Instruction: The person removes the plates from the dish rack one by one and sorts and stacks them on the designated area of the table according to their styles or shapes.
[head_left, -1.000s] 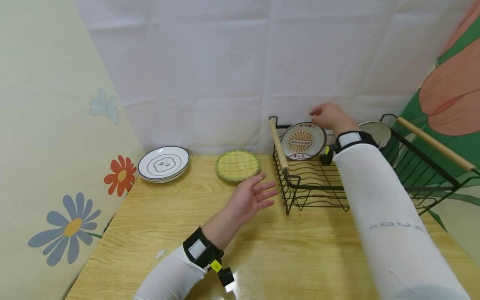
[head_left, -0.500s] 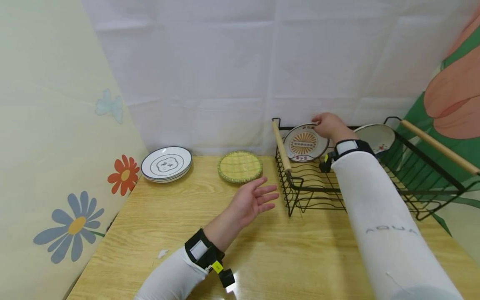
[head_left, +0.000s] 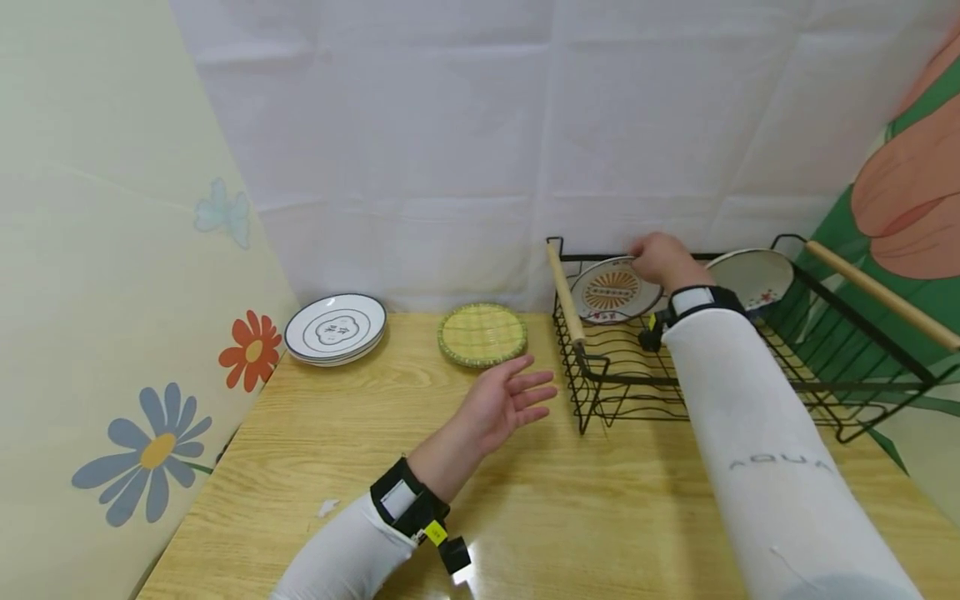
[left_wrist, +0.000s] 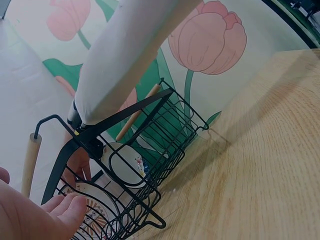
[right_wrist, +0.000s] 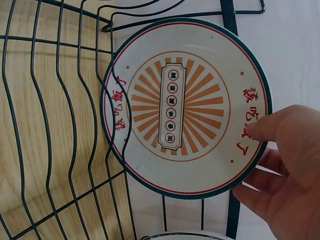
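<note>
My right hand (head_left: 663, 260) pinches the upper rim of a round plate (head_left: 609, 290) at the left end of a black wire dish rack (head_left: 630, 380). In the right wrist view the thumb (right_wrist: 267, 127) presses on the face of the plate and the other fingers reach behind it. The plate has a dark green edge, red characters and an orange sunburst. It leans back in the rack with its lower edge among the wires. My left hand (head_left: 502, 404) is held palm up with fingers extended, just left of the rack, holding nothing.
A second plate (head_left: 759, 279) with a floral mark stands farther right in the rack. Wooden handles (head_left: 565, 292) top both rack ends. A yellow woven tray (head_left: 482, 335) and stacked white plates (head_left: 336, 327) sit along the back of the wooden table (head_left: 585, 517).
My right hand has come down a little at the plate's rim, and the plate leans farther back. More of the second plate shows. My left hand has hardly moved.
</note>
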